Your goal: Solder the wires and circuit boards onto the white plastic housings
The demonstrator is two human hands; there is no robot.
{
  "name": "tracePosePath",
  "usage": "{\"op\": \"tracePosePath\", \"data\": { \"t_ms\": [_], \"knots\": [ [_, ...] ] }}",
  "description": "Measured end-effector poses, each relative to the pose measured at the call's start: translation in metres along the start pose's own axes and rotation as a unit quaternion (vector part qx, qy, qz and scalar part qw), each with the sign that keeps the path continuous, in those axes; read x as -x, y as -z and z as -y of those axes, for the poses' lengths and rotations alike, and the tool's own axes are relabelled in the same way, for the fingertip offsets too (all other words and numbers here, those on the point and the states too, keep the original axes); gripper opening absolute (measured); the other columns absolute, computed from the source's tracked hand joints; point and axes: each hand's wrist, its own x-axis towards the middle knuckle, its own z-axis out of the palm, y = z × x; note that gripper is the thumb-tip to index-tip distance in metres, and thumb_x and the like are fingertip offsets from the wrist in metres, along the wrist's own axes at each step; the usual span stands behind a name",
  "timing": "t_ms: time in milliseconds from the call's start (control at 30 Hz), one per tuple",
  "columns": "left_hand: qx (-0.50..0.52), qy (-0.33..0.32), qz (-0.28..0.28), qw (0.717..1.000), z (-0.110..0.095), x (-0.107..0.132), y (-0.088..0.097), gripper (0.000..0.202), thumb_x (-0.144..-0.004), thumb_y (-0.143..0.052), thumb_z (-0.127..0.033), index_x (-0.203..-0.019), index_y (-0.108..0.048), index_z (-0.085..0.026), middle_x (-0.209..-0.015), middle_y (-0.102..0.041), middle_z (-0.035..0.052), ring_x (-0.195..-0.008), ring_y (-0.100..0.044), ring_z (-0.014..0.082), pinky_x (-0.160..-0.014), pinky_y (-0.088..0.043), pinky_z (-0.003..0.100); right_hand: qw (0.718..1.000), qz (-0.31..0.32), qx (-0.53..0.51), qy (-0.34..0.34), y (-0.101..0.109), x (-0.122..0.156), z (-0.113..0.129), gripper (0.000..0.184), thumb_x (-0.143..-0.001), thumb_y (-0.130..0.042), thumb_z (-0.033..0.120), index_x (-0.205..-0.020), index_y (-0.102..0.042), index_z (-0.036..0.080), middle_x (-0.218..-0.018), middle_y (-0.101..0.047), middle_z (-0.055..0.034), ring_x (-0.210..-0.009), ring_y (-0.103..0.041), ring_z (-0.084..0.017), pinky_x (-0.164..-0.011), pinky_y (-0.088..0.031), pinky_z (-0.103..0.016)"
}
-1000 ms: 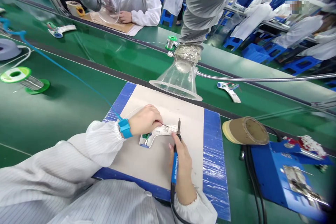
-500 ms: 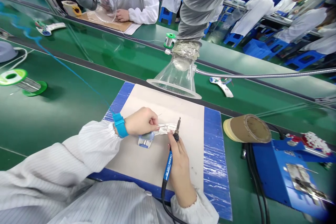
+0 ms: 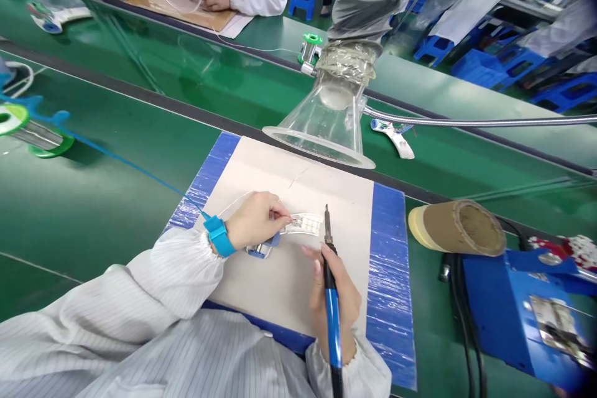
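A white curved handle-shaped casing (image 3: 305, 224) with small parts inside lies on the beige board (image 3: 280, 280); its blue-and-clear end (image 3: 259, 251) is partly covered by my left hand. My left hand (image 3: 259, 219), with a blue wrist strap (image 3: 219, 236), pinches a thin wire at the casing's middle; the wire's tip is too small to make out. In my right hand (image 3: 342, 289) is a blue-and-black soldering iron (image 3: 332, 311), held like a pen. Its tip points up and away, just right of the casing and apart from it.
A clear fume hood (image 3: 321, 127) hangs over the board's far edge. To the right stand a brown tape roll (image 3: 454, 227) and a blue iron stand (image 3: 504, 305). A solder spool (image 3: 37, 134) is at left. Another casing (image 3: 394, 137) lies beyond; a co-worker sits opposite.
My right hand and the soldering iron have drawn back to the right, off the casing. My left fingertips have shifted slightly right along it. The whole view has tilted downward.
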Motion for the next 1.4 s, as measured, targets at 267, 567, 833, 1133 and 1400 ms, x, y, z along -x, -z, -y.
{"op": "tracePosePath", "data": {
  "t_ms": [267,567,833,1133,1400],
  "knots": [
    [-0.044,-0.090,-0.011,0.995,0.011,0.002,-0.005,0.013,-0.080,-0.069,-0.017,-0.071,-0.078,-0.020,-0.064,-0.070,0.0010,-0.072,-0.058,0.0156,-0.074,-0.042,0.029,0.998,-0.053,-0.021,0.027,0.006,0.006,0.002,0.035,-0.085,-0.061,0.006,-0.119,-0.063,0.015,-0.094,-0.069,-0.0079,-0.082,-0.066,-0.016,-0.067,-0.055,-0.026],
    [-0.034,-0.081,0.005,0.996,0.016,-0.002,-0.004,0.011,-0.078,-0.070,-0.017,-0.072,-0.078,-0.021,-0.066,-0.071,0.0004,-0.070,-0.059,0.0146,-0.069,-0.042,0.027,0.998,-0.016,-0.045,0.051,0.005,0.004,0.001,0.037,-0.082,-0.060,0.002,-0.118,-0.064,0.012,-0.090,-0.069,-0.0085,-0.078,-0.066,-0.016,-0.063,-0.054,-0.027],
    [-0.031,-0.084,0.008,0.996,0.016,-0.003,-0.005,0.011,-0.077,-0.070,-0.017,-0.070,-0.078,-0.020,-0.064,-0.070,0.0001,-0.069,-0.059,0.0145,-0.069,-0.042,0.026,0.998,-0.007,-0.047,0.042,0.007,0.004,0.003,0.035,-0.082,-0.061,0.002,-0.115,-0.065,0.013,-0.089,-0.069,-0.0082,-0.074,-0.065,-0.015,-0.060,-0.054,-0.026],
    [-0.029,-0.070,0.015,0.997,0.016,-0.003,-0.004,0.010,-0.076,-0.070,-0.016,-0.071,-0.078,-0.019,-0.065,-0.070,0.0007,-0.070,-0.059,0.0145,-0.070,-0.042,0.027,0.998,-0.005,-0.030,0.046,0.007,0.004,0.003,0.033,-0.083,-0.061,0.003,-0.114,-0.065,0.013,-0.089,-0.069,-0.0084,-0.077,-0.067,-0.016,-0.065,-0.056,-0.026],
    [-0.029,-0.066,0.013,0.997,0.016,-0.003,-0.005,0.009,-0.076,-0.070,-0.016,-0.071,-0.078,-0.020,-0.068,-0.072,0.0002,-0.072,-0.060,0.0147,-0.074,-0.044,0.028,0.999,-0.015,-0.013,0.049,0.006,0.006,0.003,0.033,-0.084,-0.061,0.006,-0.115,-0.065,0.015,-0.089,-0.070,-0.0068,-0.076,-0.068,-0.016,-0.064,-0.056,-0.027]
  ]
}}
